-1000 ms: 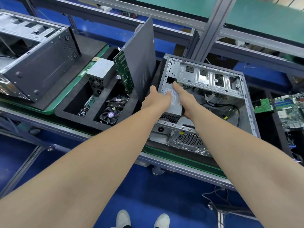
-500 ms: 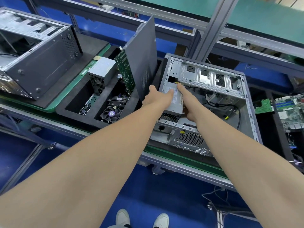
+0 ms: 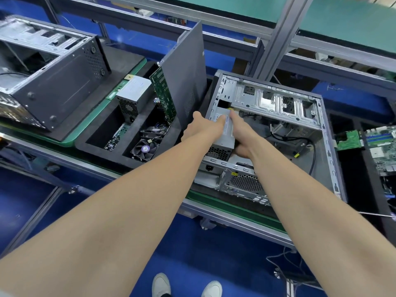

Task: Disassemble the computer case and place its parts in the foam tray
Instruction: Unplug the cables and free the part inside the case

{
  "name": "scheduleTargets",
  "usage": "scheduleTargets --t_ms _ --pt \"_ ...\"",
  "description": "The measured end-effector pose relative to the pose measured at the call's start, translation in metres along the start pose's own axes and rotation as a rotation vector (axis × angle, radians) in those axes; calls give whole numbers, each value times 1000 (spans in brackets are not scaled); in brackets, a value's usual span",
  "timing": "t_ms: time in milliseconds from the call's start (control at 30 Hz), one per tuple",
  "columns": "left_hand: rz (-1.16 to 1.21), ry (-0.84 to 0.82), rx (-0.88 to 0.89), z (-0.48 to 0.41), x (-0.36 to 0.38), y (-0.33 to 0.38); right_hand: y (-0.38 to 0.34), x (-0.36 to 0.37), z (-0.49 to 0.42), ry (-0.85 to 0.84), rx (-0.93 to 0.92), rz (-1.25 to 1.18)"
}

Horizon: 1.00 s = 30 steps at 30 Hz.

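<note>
Fingers [image 3: 219, 121] of the left hand [image 3: 206, 127] lie straight on the power supply [image 3: 227, 130]; right hand [image 3: 243, 136] grips its side, fingertips hidden.

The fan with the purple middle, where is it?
In the head view the fan lies in the foam tray, left of the open computer case and the left hand, with a second fan just behind it.

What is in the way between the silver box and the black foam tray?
The tall grey side panel stands upright at the right edge of the foam tray, between its compartments and the power supply.
</note>
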<state>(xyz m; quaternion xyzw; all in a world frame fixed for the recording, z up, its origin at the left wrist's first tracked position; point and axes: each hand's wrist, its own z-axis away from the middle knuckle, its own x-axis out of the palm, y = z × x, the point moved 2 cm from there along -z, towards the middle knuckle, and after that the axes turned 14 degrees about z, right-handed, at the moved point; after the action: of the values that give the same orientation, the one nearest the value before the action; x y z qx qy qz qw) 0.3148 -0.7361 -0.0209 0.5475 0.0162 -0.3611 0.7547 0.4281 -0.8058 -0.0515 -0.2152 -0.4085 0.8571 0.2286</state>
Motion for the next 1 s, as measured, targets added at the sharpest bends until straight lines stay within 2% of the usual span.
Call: scheduleTargets --t_ms 133,300,433,500,567,600,667,700,767,1000 --pt "-4 23 -25 1 0 2 2 -2 1 35 17 43" --pt "-43 -17 -8 5 -2 1 7 -16 7 61 -58 147" --pt "-36 -22 18 5 -3 0 13 -28 12 12 -106 235" --pt "-70 -8 28 4 -3 2 17 -36 12 -38 -149 227" --pt "-106 11 35 4 -2 3 26 -49 8 -175 -188 206" --pt "-125 20 41 4 -1 4 30 -55 7 -271 -228 271" --pt "-150 32 50 4 0 4 36 -54 11 -375 -337 571" --pt "-151 38 47 3 1 4 38 -49 13 -369 -396 713" --pt "-139 53 33 2 2 3 40 -35 7 -283 -521 831" --pt "-163 100 40 -1 7 3 30 -32 8 -183 -597 854"
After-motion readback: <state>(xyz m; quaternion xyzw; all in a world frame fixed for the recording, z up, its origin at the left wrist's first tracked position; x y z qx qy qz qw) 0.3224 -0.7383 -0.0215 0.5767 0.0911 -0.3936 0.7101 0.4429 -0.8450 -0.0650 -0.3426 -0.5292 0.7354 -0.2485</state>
